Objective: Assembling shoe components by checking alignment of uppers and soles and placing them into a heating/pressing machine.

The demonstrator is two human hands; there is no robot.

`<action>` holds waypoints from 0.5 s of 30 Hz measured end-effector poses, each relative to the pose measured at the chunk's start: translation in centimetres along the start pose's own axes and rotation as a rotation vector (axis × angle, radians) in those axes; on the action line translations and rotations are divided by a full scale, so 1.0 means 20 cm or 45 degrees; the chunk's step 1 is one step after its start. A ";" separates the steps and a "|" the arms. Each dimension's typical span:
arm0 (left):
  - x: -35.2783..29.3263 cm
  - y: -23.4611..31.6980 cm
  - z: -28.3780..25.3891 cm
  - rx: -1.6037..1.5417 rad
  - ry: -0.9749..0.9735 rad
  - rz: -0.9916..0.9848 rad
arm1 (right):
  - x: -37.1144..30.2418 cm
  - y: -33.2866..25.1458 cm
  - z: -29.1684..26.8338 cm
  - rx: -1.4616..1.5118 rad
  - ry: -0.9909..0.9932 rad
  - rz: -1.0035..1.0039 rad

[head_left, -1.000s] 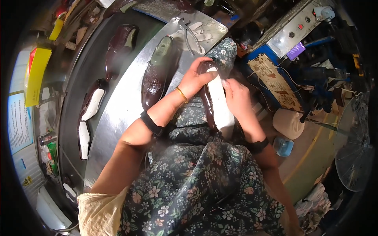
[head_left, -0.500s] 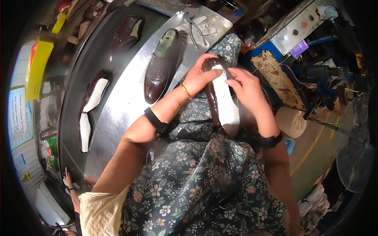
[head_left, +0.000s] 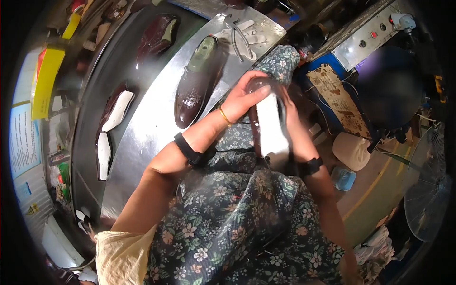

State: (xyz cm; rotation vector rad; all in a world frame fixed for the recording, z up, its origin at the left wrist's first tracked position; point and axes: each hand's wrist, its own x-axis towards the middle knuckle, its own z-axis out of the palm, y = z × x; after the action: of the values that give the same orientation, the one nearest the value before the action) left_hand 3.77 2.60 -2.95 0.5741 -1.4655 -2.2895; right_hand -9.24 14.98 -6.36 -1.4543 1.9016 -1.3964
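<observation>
The left hand (head_left: 247, 97) clasps the dark brown shoe (head_left: 273, 126), thumb on its white underside, while the right hand (head_left: 291, 111) lies along its edge, grip impossible to tell. The shoe is sole-up over the floral apron (head_left: 228, 223). Beyond, another shoe (head_left: 192, 90), pliers (head_left: 230, 21) and a white glove (head_left: 257, 39) lie on the metal table (head_left: 147, 128).

Shoe (head_left: 274, 124), glossy dark brown upper, white underside with a dark patch by its near end, held sole-up, long axis running near to far, far end clasped between both hands (head_left: 243, 99).
</observation>
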 end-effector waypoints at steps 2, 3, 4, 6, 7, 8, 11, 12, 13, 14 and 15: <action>-0.02 -0.02 0.00 0.007 0.035 0.003 | -0.01 -0.03 0.05 0.421 0.037 0.762; -0.02 -0.02 0.00 0.017 0.078 0.017 | 0.01 -0.06 0.01 0.322 -0.120 0.827; -0.03 -0.02 0.01 0.012 0.072 0.012 | 0.01 -0.11 -0.01 0.318 -0.115 0.835; -0.02 -0.03 0.02 0.146 0.131 0.060 | 0.06 -0.27 -0.07 0.204 -0.275 0.803; -0.01 -0.02 0.03 0.131 0.133 0.052 | 0.06 -0.28 -0.08 0.084 -0.260 0.806; 0.00 -0.03 0.03 0.127 0.133 0.045 | 0.06 -0.29 -0.08 0.084 -0.262 0.814; 0.03 -0.04 0.03 0.128 0.125 0.004 | 0.06 -0.28 -0.05 -0.626 -0.133 0.316; 0.04 -0.04 0.04 0.246 0.169 0.050 | 0.07 -0.26 -0.03 -0.620 -0.130 0.338; 0.06 -0.04 0.05 0.366 0.207 0.100 | 0.09 -0.25 -0.03 -0.755 -0.096 0.223; 0.07 -0.05 0.04 0.233 0.220 0.092 | 0.12 -0.25 -0.02 -0.883 -0.062 0.107; 0.08 -0.06 0.04 0.273 0.253 0.064 | 0.13 -0.24 -0.02 -0.973 0.021 -0.015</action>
State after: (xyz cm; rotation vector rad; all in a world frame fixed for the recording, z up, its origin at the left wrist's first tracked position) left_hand 1.85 2.79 -3.91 0.7914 -1.6158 -1.9869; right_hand -8.15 12.95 -1.38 -1.7524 2.5902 -0.6834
